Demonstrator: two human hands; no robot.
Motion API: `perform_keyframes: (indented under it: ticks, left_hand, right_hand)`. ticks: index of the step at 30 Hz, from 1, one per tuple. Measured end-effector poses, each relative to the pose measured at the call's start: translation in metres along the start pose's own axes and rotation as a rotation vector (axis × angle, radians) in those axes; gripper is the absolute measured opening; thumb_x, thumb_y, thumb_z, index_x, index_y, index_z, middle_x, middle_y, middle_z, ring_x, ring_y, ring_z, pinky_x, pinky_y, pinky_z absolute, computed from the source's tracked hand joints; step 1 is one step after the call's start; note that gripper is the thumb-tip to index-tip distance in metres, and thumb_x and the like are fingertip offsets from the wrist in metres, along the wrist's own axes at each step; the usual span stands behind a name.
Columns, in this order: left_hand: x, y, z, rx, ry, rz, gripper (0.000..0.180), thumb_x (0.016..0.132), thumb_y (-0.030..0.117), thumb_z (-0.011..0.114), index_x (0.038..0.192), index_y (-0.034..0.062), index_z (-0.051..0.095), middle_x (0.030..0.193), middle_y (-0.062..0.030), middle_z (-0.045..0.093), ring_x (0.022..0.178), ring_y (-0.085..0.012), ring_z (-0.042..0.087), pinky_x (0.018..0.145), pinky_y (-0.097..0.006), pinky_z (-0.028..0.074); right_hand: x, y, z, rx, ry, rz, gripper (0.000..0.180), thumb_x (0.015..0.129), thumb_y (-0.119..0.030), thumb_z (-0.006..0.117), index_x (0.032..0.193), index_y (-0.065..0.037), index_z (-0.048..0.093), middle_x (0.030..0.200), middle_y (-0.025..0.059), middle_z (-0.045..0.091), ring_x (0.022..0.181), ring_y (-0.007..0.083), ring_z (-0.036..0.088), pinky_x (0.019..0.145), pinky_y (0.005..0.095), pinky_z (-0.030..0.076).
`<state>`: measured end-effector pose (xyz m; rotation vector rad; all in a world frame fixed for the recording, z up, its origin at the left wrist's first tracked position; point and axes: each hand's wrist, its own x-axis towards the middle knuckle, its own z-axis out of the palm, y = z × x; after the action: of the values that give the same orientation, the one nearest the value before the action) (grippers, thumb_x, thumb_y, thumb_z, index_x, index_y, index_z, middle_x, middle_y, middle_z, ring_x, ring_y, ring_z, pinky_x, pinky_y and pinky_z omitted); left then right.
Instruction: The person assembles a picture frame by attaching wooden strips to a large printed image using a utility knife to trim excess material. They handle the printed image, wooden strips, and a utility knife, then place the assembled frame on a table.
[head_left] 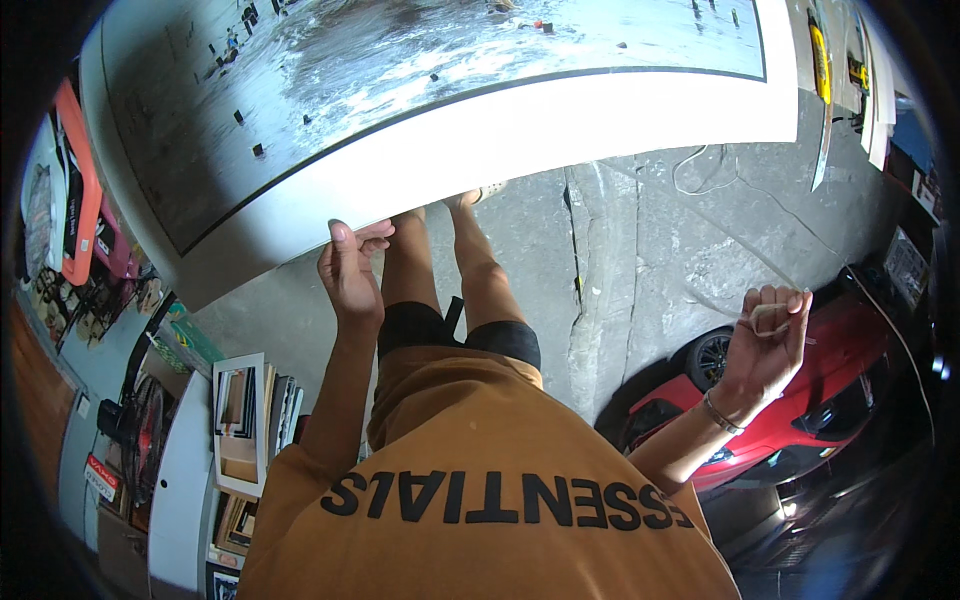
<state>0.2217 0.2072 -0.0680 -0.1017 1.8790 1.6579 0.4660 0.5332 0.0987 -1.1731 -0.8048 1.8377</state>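
My left hand [350, 272] grips the lower white border of a large printed picture [520, 125], a grey-blue scene with a black line round it, which spreads across the top of the view. My right hand [768, 345] is raised off to the right, apart from the picture, fingers closed round a small pale strip-like object [770, 316]; what it is I cannot tell. A thin bracelet sits on that wrist. Below the hands I see my orange shirt [480, 470], black shorts and bare legs.
A cracked grey concrete floor [640, 260] lies beneath, with a thin cable across it. A red car [800, 400] sits at the right. Stacked picture frames [240, 420] and shelves stand at the left, an orange frame [78, 190] further up.
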Motion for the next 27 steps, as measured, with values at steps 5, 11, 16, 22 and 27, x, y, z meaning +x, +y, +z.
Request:
perform_keyframes:
  ticks: [5,11,16,22,27]
  left_hand:
    - [-0.008,-0.004,0.015,0.022,-0.08,0.137,0.05,0.108,0.035,0.038,0.098,-0.0033,0.069,0.098,-0.014,0.073,0.09,-0.0195,0.066,0.082,-0.033,0.05]
    - [-0.016,0.009,0.051,0.237,-0.408,0.003,0.041,0.107,0.028,0.042,0.107,-0.0042,0.067,0.098,-0.0142,0.071,0.091,-0.0193,0.066,0.084,-0.033,0.051]
    - [-0.006,0.028,0.076,0.089,-0.435,-0.166,0.036,0.106,0.026,0.046,0.11,-0.0032,0.067,0.1,-0.0119,0.071,0.092,-0.017,0.067,0.085,-0.031,0.052]
    - [0.007,0.04,0.113,-0.099,-0.336,-0.405,0.045,0.106,0.038,0.048,0.111,-0.0024,0.067,0.1,-0.0134,0.071,0.091,-0.019,0.068,0.08,-0.032,0.052]
    - [0.003,0.033,0.139,-0.342,-0.082,-0.384,0.021,0.098,0.021,0.067,0.105,0.0009,0.068,0.086,-0.0097,0.072,0.074,-0.0147,0.069,0.071,-0.025,0.052]
  right_hand:
    - [0.01,0.014,0.007,-0.26,0.08,-0.267,0.021,0.105,-0.019,0.052,0.097,-0.001,0.061,0.097,0.0105,0.063,0.09,0.016,0.057,0.082,0.0317,0.046]
    - [0.017,0.044,0.034,-0.114,0.133,-0.276,0.033,0.107,-0.036,0.044,0.101,-0.009,0.061,0.078,0.0091,0.064,0.082,0.021,0.067,0.095,0.0446,0.05]
    - [0.015,0.087,0.048,-0.741,0.306,-0.3,0.028,0.11,-0.032,0.037,0.101,-0.01,0.051,0.061,-0.005,0.034,0.05,0.0049,0.032,0.052,0.0238,0.042]
    - [0.007,0.135,0.057,-0.871,0.136,0.223,0.038,0.109,-0.035,0.04,0.12,-0.004,0.06,0.067,-0.0067,0.039,0.054,0.0026,0.033,0.047,0.0216,0.029]
    - [-0.008,0.166,0.065,-0.591,-0.074,0.318,0.045,0.101,-0.039,0.046,0.118,0.001,0.059,0.069,-0.0085,0.032,0.058,0.0033,0.026,0.052,0.0219,0.02]
